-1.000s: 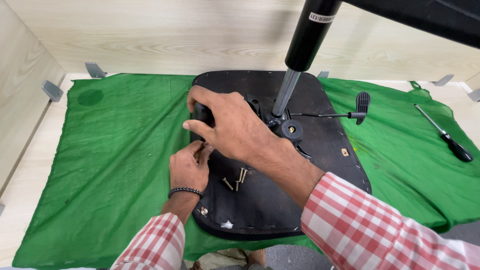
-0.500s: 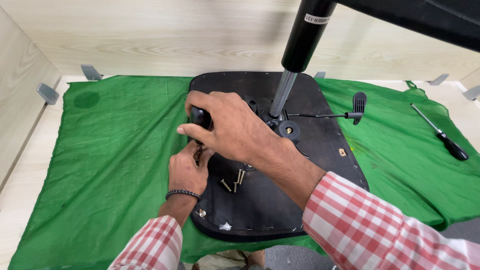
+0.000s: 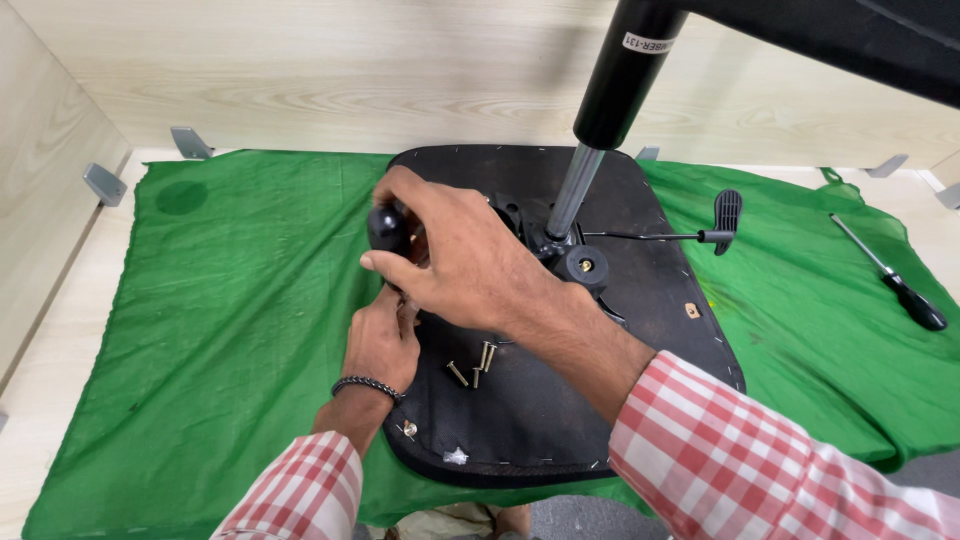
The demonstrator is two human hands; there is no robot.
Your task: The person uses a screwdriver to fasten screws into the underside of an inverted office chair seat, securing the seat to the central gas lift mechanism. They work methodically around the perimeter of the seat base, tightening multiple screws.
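A green cloth (image 3: pixel 230 330) is spread over the surface, likely as padding under the upturned black seat base (image 3: pixel 560 420), whose gas column (image 3: pixel 600 130) rises at the far side. The right hand (image 3: pixel 470 265) is closed around a black knob (image 3: pixel 388 228) at the base's left edge. The left hand (image 3: pixel 383 340) is curled beneath it; any hold cannot be told. Loose screws (image 3: pixel 472 362) lie near, a screwdriver (image 3: pixel 890 275) far right.

Matt green cloth (image 3: pixel 230 330), glossy black knob (image 3: pixel 388 228), shiny metal column (image 3: pixel 570 195)

Pale wood-grain walls (image 3: pixel 300 70) with grey metal brackets (image 3: pixel 104 183) enclose a light floor (image 3: pixel 60 330).
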